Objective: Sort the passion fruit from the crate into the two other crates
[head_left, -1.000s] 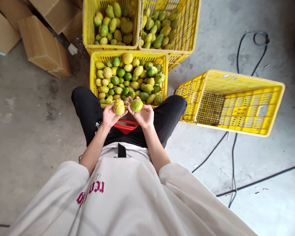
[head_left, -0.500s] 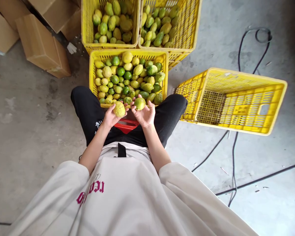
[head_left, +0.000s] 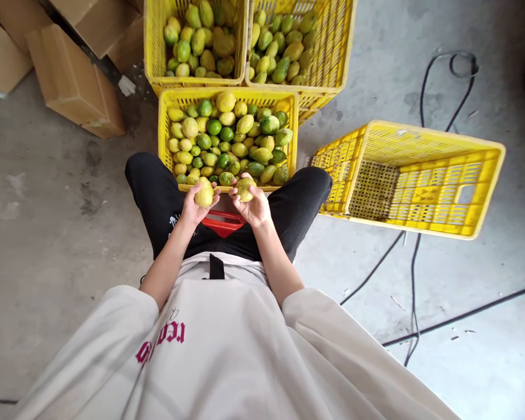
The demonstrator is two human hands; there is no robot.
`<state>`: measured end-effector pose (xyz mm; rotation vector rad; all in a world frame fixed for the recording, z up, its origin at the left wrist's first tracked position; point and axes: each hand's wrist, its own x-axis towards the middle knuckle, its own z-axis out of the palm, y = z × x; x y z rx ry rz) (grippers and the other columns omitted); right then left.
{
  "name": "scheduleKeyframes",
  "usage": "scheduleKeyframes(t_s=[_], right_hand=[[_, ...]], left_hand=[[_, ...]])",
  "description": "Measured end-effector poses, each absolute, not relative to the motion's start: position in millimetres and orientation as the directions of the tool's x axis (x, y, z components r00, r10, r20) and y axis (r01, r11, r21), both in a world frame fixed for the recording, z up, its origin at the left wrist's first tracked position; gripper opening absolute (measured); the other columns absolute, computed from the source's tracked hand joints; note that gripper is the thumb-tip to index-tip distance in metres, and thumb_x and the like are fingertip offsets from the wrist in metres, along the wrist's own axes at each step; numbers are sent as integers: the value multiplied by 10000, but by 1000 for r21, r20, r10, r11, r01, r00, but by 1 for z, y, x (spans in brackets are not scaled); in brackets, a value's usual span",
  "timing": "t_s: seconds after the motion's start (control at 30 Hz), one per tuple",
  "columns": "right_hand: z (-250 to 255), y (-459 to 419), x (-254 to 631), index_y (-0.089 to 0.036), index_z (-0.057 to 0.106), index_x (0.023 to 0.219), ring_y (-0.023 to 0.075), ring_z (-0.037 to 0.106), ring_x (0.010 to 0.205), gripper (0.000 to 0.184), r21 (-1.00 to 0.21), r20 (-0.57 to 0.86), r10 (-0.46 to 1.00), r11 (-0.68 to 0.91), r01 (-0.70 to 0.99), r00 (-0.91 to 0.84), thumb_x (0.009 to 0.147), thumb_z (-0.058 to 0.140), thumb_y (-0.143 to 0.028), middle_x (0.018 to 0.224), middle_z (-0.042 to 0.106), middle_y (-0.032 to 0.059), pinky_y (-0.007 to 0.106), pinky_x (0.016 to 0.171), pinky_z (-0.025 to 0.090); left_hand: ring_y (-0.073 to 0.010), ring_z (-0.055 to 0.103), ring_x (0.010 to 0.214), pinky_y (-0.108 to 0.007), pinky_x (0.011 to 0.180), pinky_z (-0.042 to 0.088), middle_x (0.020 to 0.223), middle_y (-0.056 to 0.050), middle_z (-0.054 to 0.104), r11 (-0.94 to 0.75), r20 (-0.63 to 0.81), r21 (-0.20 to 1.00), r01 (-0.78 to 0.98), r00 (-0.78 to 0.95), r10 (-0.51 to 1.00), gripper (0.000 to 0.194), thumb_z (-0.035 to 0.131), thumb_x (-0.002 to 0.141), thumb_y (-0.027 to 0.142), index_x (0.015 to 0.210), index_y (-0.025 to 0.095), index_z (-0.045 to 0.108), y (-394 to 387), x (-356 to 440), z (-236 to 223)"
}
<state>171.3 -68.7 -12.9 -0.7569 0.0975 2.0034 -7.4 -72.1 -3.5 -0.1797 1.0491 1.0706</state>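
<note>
My left hand is closed round a yellow lemon, with the fingers curled along its side. In my right hand a yellow-green lemon is gripped between thumb and fingers. Both hands are over my lap, a small gap apart, at the near edge of a yellow plastic crate. That crate is full of lemons, some yellow and some green. Parts of the fingers are hidden behind the fruit.
Behind it stand two more yellow crates, left and right, with greenish fruit inside. An open yellow crate lies at my right, black cables near it. Cardboard boxes are at the far left. Something red shows between my legs.
Both lemons have turned in my fingers and show different sides; the right one now looks yellower. My left hand has shifted slightly left, and my right fingers have closed more around their lemon.
</note>
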Motion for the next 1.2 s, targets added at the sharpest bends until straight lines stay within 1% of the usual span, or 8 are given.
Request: scheduleKeyframes(t_s=[0.13, 0.33, 0.53, 0.67, 0.77, 0.97, 1.07, 1.2], right_hand=[[-8, -68, 169, -344, 649, 1230, 182, 773, 999, 354, -208, -502, 789, -508, -836, -355, 892, 751, -335, 1121, 759, -17, 321, 810, 710], [2, -66, 169, -303, 680, 1222, 310, 696, 1363, 352, -153, -496, 785, -499, -853, -370, 880, 719, -377, 1297, 780, 53, 659, 1078, 633], [-8, -67, 171, -271, 667, 1016, 155, 724, 862, 151, -184, -564, 743, -539, -822, -361, 934, 722, -385, 926, 743, -3, 293, 796, 717], [-10, -67, 172, -278, 653, 986, 113, 683, 776, 118, -184, -571, 733, -552, -813, -369, 911, 743, -285, 962, 741, -9, 163, 617, 638], [-10, -67, 172, -291, 663, 1049, 128, 707, 806, 164, -206, -543, 759, -536, -819, -360, 909, 745, -311, 1025, 759, -8, 206, 656, 662], [-2, -66, 169, -287, 690, 1284, 283, 749, 1252, 427, -230, -494, 795, -509, -830, -351, 861, 678, -343, 1233, 800, 62, 547, 1034, 679], [3, -66, 167, -296, 686, 1349, 271, 720, 1333, 468, -266, -536, 790, -492, -829, -298, 882, 676, -330, 1279, 797, 64, 553, 1092, 653], [-5, -67, 170, -334, 685, 1276, 195, 775, 1054, 382, -253, -549, 784, -487, -836, -291, 904, 744, -398, 1072, 786, -6, 429, 956, 719]], left_hand=[[-166, 743, 766, -257, 719, 628, 976, -58, 779, 515, -759, 337, -788, 96, 644, 341, 486, 1102, 374, 1300, 222, 718, -72, -7, 1], [-249, 810, 1070, -377, 970, 648, 1073, -100, 818, 434, -727, 338, -835, 61, 684, 501, 327, 1111, 332, 1407, 185, 703, -70, -8, 6], [-215, 790, 802, -311, 759, 648, 964, -93, 798, 504, -731, 307, -807, 139, 668, 404, 442, 1106, 380, 1342, 179, 701, -70, -6, 2], [-157, 686, 600, -249, 589, 601, 817, -53, 729, 581, -743, 256, -772, 228, 629, 415, 496, 1094, 472, 1267, 174, 729, -71, -5, -1], [-171, 751, 678, -243, 634, 627, 847, -54, 759, 589, -759, 277, -760, 203, 619, 369, 518, 1089, 432, 1276, 192, 727, -71, -5, -2], [-202, 767, 694, -272, 605, 620, 874, -94, 796, 563, -761, 262, -784, 191, 620, 485, 381, 1128, 468, 1268, 169, 737, -70, -8, -1], [-264, 822, 896, -355, 759, 670, 960, -117, 823, 532, -776, 272, -802, 145, 614, 485, 364, 1121, 408, 1350, 171, 719, -70, -8, -1], [-313, 809, 1159, -458, 987, 660, 1169, -126, 831, 490, -740, 297, -819, 127, 660, 416, 460, 1102, 357, 1424, 202, 673, -70, -5, -1]])
